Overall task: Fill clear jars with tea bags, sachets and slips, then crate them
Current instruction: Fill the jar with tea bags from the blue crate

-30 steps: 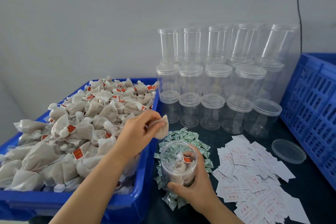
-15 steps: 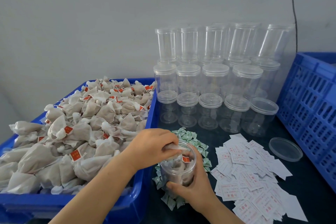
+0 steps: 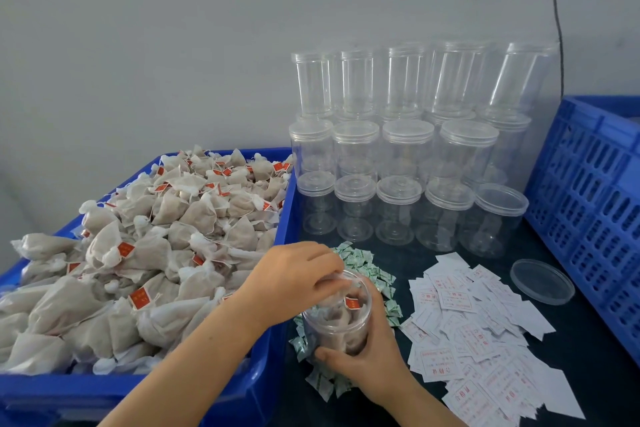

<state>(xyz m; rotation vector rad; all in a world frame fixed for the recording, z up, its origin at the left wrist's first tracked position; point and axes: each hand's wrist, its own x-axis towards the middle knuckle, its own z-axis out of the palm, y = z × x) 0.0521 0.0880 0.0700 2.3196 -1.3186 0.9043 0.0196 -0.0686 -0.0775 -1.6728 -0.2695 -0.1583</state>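
An open clear jar [image 3: 341, 322] stands on the green sachets [image 3: 367, 265], partly full of tea bags. My right hand [image 3: 367, 357] grips its lower wall from the near side. My left hand [image 3: 294, 279] is over the jar's mouth, its fingertips curled down inside against a tea bag; whether they still pinch it is hidden. The blue bin [image 3: 270, 350] at left is heaped with tea bags [image 3: 145, 253] carrying red tags. White printed slips [image 3: 474, 326] lie spread to the jar's right.
Stacked empty clear jars with lids [image 3: 405, 163] stand at the back against the wall. A loose lid [image 3: 542, 281] lies right of the slips. A blue slatted crate [image 3: 588, 204] leans at the right edge. The tabletop is dark.
My left hand carried a tea bag from above the bin's edge down to the jar and now pushes it into the mouth. The right hand kept its hold on the jar.
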